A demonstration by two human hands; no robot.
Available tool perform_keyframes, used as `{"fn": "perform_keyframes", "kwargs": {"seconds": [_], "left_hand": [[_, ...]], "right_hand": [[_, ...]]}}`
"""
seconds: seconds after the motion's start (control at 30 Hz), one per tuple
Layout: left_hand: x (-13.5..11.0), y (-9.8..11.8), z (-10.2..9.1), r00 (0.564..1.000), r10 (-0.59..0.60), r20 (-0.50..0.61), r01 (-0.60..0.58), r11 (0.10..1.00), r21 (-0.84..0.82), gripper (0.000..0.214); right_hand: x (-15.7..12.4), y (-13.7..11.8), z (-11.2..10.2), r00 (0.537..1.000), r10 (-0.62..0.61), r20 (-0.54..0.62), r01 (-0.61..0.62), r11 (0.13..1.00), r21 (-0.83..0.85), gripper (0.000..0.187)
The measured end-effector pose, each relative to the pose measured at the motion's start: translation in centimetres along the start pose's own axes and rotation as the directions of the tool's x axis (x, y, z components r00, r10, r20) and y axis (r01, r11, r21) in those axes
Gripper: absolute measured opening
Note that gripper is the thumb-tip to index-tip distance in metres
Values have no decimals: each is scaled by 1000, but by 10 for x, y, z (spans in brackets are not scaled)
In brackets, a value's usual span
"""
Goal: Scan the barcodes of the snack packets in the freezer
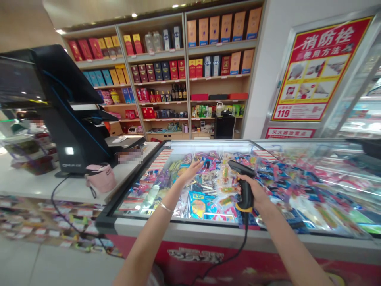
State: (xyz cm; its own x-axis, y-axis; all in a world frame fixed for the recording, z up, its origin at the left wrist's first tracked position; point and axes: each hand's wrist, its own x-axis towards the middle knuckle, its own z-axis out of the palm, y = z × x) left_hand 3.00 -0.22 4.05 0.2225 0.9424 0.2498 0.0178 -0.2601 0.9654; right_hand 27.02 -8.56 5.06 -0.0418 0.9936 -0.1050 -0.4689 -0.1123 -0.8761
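Note:
My right hand [251, 186] is wrapped round the grip of a black barcode scanner [242, 169] with a yellow base, its head pointing up and left. A black cable [244, 238] runs down from the scanner over the freezer's front. My left hand [194, 167] reaches over the freezer with its fingers stretched out; whether it touches the packets below I cannot tell. Many wrapped ice creams [205, 182] fill the chest freezer [139, 227] under both hands. A blue packet [198, 204] with a yellow picture lies nearest the front edge.
A white counter [122, 171] on the left bears a black checkout terminal [79, 131] and a pink pouch [101, 177]. Shelves [187, 79] of boxed bottles stand behind the freezer. On the right wall hangs a red sign [323, 67]. A person's head shows at the far left.

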Motion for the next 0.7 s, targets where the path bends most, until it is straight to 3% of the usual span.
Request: {"fn": "perform_keyframes", "kwargs": {"seconds": [0.07,0.17,0.27,0.37,0.43,0.47,0.53,0.6,0.7], "left_hand": [[-1,-12,0,987,-158,13,155,942,-298,37],[2,-25,-7,949,-311,55,289,785,-548,28],[7,-33,-23,915,-404,12,310,682,-662,25],[9,-40,-40,897,-433,-89,281,714,-641,27],[9,-43,-48,890,-388,-241,234,840,-489,26],[7,-44,-50,886,-309,-346,189,921,-339,27],[4,-46,-53,859,-26,-512,88,991,98,35],[1,-46,-54,819,266,-508,33,862,506,50],[-1,-46,-55,821,431,-374,9,645,764,64]], "right_hand": [[5,7,9,999,-4,32,5,1000,-14,15],[15,20,26,995,-3,102,10,998,-69,13],[26,32,44,982,43,185,-15,989,-148,14],[38,41,58,967,88,237,-38,977,-207,15],[42,44,63,961,119,248,-63,973,-222,16],[42,46,63,961,126,246,-71,972,-223,16],[40,47,61,958,127,256,-68,971,-229,18],[35,49,57,951,127,283,-51,964,-261,19],[30,51,52,943,127,309,-17,942,-335,20]]}}
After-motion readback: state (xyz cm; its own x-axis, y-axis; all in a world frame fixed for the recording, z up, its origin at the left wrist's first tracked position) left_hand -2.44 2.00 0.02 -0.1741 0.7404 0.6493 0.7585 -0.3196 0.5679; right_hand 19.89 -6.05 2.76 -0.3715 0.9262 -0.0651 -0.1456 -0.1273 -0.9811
